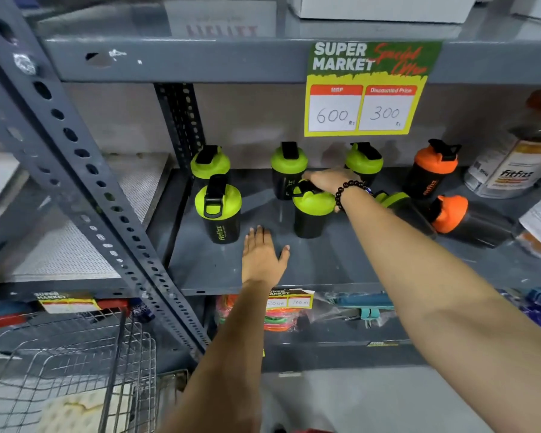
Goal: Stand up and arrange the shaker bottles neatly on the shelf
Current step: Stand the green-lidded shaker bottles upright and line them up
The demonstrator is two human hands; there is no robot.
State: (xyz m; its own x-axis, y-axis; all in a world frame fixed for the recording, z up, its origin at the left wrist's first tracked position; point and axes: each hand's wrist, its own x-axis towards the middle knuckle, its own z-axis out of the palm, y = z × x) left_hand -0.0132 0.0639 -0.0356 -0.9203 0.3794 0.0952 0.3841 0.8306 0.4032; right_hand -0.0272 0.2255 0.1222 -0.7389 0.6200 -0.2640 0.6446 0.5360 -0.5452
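Gripping the lid of a green-lidded shaker [313, 210], the right hand [328, 180] comes over it from above, fingers closed around the carry loop; bead bracelet [350, 190] on that wrist. Landmark = this held shaker, upright on the grey shelf [219, 267], mid-board.

Left hand [261, 257] lies flat on the shelf, just in front & left of the held shaker, fingers spread wide, holding nothing.

Rel. to held shaker:
- left, same row: upright green-lid shaker w/ logo [219, 210].
- behind-left: another upright green one [210, 165], near the upright post.
- directly behind: upright green one [288, 168], close by.
- behind-right: upright green one [364, 162], partly hidden by the wrist.
- right, just past the forearm: green-lid shaker lying on its side [397, 203], mostly hidden.
- further right: orange-lid shaker on its side [463, 218]; behind that, an upright orange one [431, 170].
- far right: big supplement jar [512, 164], tipped over.

Above, price sign [366, 89] hangs off the upper shelf edge: 600 / 300. Wire cart [66, 364] sits low left.
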